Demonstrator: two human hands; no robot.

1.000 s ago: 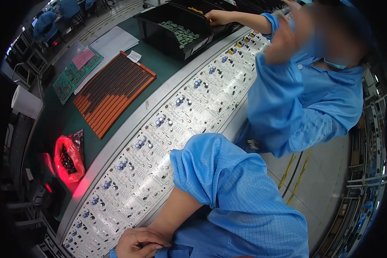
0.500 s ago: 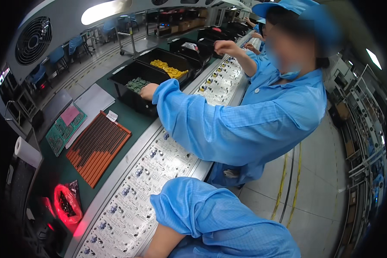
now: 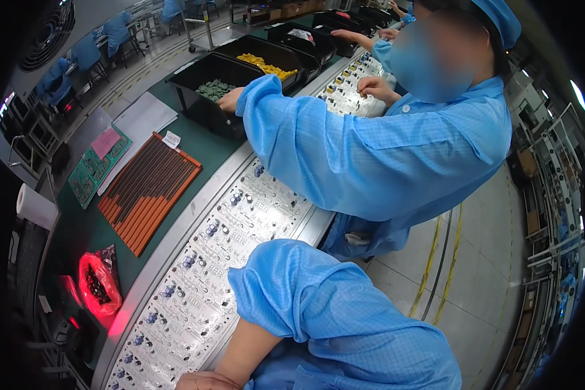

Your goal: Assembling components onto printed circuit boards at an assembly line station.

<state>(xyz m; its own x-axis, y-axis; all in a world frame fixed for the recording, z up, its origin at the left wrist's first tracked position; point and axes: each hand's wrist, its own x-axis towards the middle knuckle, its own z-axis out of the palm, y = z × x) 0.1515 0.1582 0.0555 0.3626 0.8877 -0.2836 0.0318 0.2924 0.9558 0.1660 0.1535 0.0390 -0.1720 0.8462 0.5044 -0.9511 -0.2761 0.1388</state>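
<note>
In the head view we see our right forearm [image 3: 250,351], in a rolled blue sleeve [image 3: 344,312], running down to the lower edge of the frame. There part of a hand [image 3: 207,381] shows, pressed against the wrist; the edge cuts it off, so we cannot tell whether it is left or right, nor whether its fingers are spread, together or pinching anything. Nearest to it are the white circuit boards [image 3: 198,296] with blue and black round components, lined up from lower left toward upper right along a metal rail [image 3: 211,205].

At upper right we see a co-worker [image 3: 370,162] in blue. One of the co-worker's hands [image 3: 230,100] dips into a black bin [image 3: 192,107] of grey-green pieces [image 3: 212,90], fingertips hidden; another hand [image 3: 378,89], fingers curled, is over the boards. Behind that bin stands a second one with yellow pieces [image 3: 263,65].

At left, on the green tabletop [image 3: 205,140], we see an orange tray [image 3: 136,231] partly filled with dark strips, green boards [image 3: 84,185] under a pink slip [image 3: 105,142], white sheets [image 3: 151,112] and, lower down, a red bag [image 3: 114,304] of dark parts.
</note>
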